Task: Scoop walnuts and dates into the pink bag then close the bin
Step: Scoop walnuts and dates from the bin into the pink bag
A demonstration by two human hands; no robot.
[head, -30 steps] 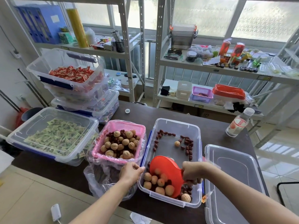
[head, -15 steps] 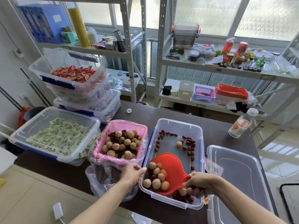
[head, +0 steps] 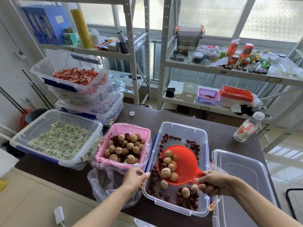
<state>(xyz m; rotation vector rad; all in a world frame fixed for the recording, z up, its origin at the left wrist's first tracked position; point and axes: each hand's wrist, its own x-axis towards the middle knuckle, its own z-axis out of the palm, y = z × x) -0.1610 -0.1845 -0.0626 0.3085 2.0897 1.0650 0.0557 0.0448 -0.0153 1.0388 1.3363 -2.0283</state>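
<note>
My right hand [head: 214, 183] grips the handle of a red scoop [head: 183, 163] lifted above the clear bin [head: 203, 140]. The scoop carries several walnuts [head: 168, 166] and a few dates, tilted towards its left edge. Loose dates [head: 188, 199] and a few walnuts lie on the bin floor. Left of the bin sits a pink basket lined with a thin pink bag [head: 144, 133], part full of walnuts and dates [head: 126, 148]. My left hand [head: 135, 176] pinches the bag's near right edge. The bin's clear lid [head: 242, 182] lies to the right.
A lidded bin of green packets [head: 57, 138] stands at the left, with stacked bins of red packets [head: 75, 76] behind it. A plastic bottle [head: 247, 126] and a small cap [head: 132, 113] sit on the dark table [head: 218, 133]. Metal shelves with clutter fill the background.
The red scoop has dug under the walnuts at the bin's near end and risen, now loaded and higher. My left hand has stayed on the bag's edge.
</note>
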